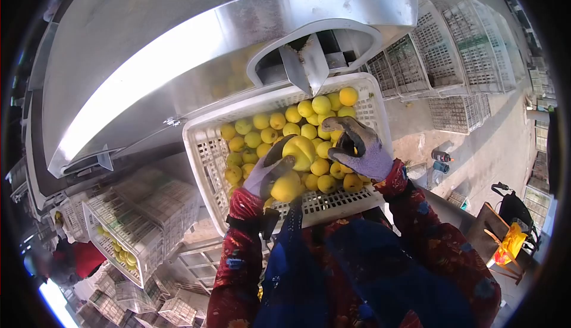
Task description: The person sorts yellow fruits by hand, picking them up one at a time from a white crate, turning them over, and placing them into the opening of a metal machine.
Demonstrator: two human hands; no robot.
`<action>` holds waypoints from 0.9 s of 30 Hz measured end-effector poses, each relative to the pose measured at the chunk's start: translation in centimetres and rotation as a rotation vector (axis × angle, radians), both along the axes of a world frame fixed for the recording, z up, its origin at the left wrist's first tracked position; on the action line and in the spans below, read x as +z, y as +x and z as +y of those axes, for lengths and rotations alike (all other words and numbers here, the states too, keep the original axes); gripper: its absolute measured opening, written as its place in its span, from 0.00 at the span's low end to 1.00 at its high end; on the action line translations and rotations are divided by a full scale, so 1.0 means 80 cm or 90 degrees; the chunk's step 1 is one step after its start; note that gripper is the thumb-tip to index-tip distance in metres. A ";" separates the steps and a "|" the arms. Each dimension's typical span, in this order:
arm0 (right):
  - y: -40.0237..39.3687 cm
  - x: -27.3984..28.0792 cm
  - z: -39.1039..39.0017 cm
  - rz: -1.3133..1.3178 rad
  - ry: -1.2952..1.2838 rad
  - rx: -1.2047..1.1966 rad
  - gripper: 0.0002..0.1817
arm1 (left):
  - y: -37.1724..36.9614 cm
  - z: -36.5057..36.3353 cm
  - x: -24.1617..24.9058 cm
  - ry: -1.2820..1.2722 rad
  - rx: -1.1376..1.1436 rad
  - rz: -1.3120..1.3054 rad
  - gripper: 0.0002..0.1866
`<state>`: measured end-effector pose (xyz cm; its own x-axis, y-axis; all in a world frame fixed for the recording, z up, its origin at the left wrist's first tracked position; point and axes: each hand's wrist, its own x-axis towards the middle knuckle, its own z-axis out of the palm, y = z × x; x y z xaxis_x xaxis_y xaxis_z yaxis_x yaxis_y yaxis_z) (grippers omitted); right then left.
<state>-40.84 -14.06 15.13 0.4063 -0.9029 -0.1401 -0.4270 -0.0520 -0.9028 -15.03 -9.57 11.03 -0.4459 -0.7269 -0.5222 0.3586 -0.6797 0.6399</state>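
Note:
My left hand (pixel 266 171), in a purple knit glove with a dark grey palm, is closed around a yellow peach-like fruit (pixel 299 152) above a white plastic crate (pixel 197 152). A second, blurred fruit (pixel 286 187) overlaps the wrist side of that hand. In a matching glove, my right hand (pixel 364 148) hovers over the right part of the crate, fingers curved and thumb apart, with no fruit visible in its grasp. Many round yellow and greenish-yellow fruits (pixel 275 120) fill the crate beneath both hands.
A metal machine (pixel 208 42) with a chute opening (pixel 306 60) stands right behind the crate. Stacked white crates (pixel 461 48) rise at the right. Another crate with fruit (pixel 122 250) and a person in red (pixel 86 259) are at left. A wooden chair (pixel 491 236) stands at right.

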 end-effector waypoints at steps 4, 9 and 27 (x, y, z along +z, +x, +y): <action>0.036 -0.004 0.019 -0.138 -0.063 0.006 0.39 | 0.018 0.020 -0.047 -0.091 0.008 -0.048 0.27; 0.059 0.028 0.015 -0.020 -0.248 -0.067 0.44 | -0.016 0.006 0.006 -0.349 0.113 -0.141 0.25; 0.066 0.003 -0.131 -0.056 -0.253 -0.342 0.31 | -0.031 -0.039 0.055 -0.017 0.330 0.345 0.29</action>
